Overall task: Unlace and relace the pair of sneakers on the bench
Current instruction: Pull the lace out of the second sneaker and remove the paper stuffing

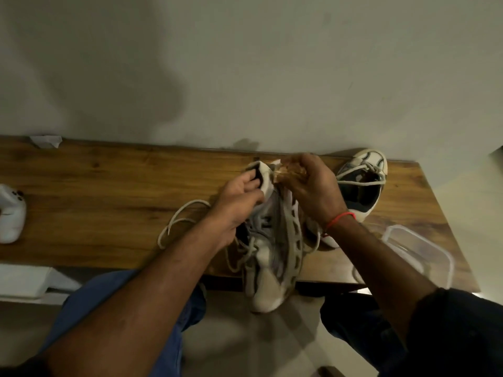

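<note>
The left hand (239, 197) grips the heel collar of a white-and-grey mesh sneaker (272, 254) that lies on its side, toe overhanging the near edge of the brown wooden tabletop (109, 191). The right hand (313, 186), its fingers curled, pinches something blurred at the sneaker's heel; what it is cannot be told. A loose off-white lace (179, 221) loops out at nine o'clock from the shoe. The second white sneaker (364, 183) stands at two o'clock, laced. A clear plastic container (419, 251) sits at three o'clock.
</note>
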`<state>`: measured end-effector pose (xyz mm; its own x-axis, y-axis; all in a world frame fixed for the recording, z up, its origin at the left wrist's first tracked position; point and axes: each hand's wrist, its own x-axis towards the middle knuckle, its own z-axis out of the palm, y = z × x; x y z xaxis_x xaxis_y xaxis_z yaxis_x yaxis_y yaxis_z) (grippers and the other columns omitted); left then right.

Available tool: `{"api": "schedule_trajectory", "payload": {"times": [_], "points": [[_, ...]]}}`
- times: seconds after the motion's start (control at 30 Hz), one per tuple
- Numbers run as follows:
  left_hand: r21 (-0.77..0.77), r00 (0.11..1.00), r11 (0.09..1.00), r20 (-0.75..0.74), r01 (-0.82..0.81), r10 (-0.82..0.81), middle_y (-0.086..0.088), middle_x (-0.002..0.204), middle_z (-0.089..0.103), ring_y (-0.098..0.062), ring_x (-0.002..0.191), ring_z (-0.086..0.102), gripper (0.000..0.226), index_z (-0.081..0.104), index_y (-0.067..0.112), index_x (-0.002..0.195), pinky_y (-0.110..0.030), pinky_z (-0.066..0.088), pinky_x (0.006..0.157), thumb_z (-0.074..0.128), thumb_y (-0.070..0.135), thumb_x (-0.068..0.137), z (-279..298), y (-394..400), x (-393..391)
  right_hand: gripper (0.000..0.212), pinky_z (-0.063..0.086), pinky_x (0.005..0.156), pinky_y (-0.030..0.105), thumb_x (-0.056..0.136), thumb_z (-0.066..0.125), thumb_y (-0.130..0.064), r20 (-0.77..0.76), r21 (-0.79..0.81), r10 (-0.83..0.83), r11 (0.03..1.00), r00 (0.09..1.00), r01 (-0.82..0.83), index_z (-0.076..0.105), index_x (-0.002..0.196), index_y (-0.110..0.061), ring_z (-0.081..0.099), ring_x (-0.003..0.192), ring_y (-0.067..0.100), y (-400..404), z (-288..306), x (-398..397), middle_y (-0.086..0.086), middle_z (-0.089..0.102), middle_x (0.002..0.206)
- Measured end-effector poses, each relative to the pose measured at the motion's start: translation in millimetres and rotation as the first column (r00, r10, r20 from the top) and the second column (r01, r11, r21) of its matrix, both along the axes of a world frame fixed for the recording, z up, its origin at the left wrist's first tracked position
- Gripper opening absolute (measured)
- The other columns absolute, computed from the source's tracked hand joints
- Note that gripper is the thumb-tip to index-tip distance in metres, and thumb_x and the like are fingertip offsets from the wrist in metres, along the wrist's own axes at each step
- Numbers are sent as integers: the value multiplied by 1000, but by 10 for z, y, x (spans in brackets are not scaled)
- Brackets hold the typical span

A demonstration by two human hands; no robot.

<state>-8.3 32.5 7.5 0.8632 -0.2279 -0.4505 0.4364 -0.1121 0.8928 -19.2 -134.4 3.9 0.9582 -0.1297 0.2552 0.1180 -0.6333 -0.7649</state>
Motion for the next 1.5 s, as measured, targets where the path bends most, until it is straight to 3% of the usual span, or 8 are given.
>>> {"api": "schedule_trajectory", "payload": {"times": [0.2, 0.43, 0.7, 0.93, 1.07, 1.17, 1.33, 1.5], "points": [[-107, 1000, 994, 6, -28, 28, 4, 116, 76, -22, 119, 65, 56, 60, 30, 136, -52, 47, 109, 56, -2, 90, 99, 117, 37, 28, 48, 91, 18, 92, 66, -11, 137, -206, 61, 978, 989, -32, 70, 119, -13, 58, 108, 15, 14, 103, -46, 7, 59, 121], [-193, 992, 976, 64, -97, 111, 6, 125, 72, -11, 123, 64, 47, 57, 21, 141, -43, 43, 115, 67, 17, 95, 23, 43, 2, 17, 45, 77, 8, 91, 69, -17, 125, -199, 58, 979, 990, -33, 74, 107, -19, 59, 90, 5, 32, 146, -82, -3, 65, 105], [-210, 964, 941, -50, -266, 261, -2, 122, 74, -15, 106, 72, 42, 59, 17, 140, -31, 61, 84, 63, 13, 99, 11, 142, 96, 15, 57, 78, 30, 92, 67, -17, -244, -407, 600, 650, 762, -642, 73, 104, -12, 65, 90, 14, 356, 152, -481, 4, 64, 105], [-151, 978, 966, -46, -209, 204, -4, 127, 71, -17, 112, 69, 40, 58, 18, 142, -28, 60, 82, 58, 15, 102, 49, 164, 113, 15, 49, 65, 21, 91, 63, -14, 145, -379, 402, 866, 904, -324, 71, 99, -4, 56, 76, 14, 393, 32, -227, 10, 60, 93], [-144, 979, 968, -31, -205, 203, -7, 127, 71, -17, 109, 70, 37, 60, 13, 139, -29, 58, 92, 56, 9, 102, -12, 140, 88, 9, 44, 63, 24, 91, 68, -12, 160, -346, 216, 926, 963, -150, 71, 94, -4, 52, 74, 15, 317, 3, -61, 8, 56, 90], [-142, 964, 954, -72, -263, 255, -9, 125, 72, -23, 112, 70, 38, 61, 16, 138, -38, 58, 94, 59, 10, 101, -77, 134, 85, 10, 46, 65, 22, 93, 68, -18, 26, -345, 279, 904, 960, -253, 72, 97, -10, 55, 78, 13, 321, -41, -166, 3, 58, 93], [-80, 946, 952, -165, -295, 279, -9, 125, 70, -17, 89, 71, 42, 58, 17, 142, -26, 59, 59, 59, 8, 101, -100, 206, 100, 13, 50, 72, 17, 93, 66, -17, -206, -323, 538, 751, 817, -576, 72, 101, -10, 57, 83, 7, 449, -59, -459, 0, 58, 101], [-14, 968, 981, -165, -193, 188, -5, 128, 69, -19, 96, 70, 43, 57, 22, 142, -31, 59, 70, 59, 10, 101, -141, 192, 105, 14, 50, 71, 19, 94, 64, -17, -198, -339, 532, 751, 823, -567, 70, 104, -9, 57, 83, 11, 453, -140, -476, 1, 58, 103]]}}
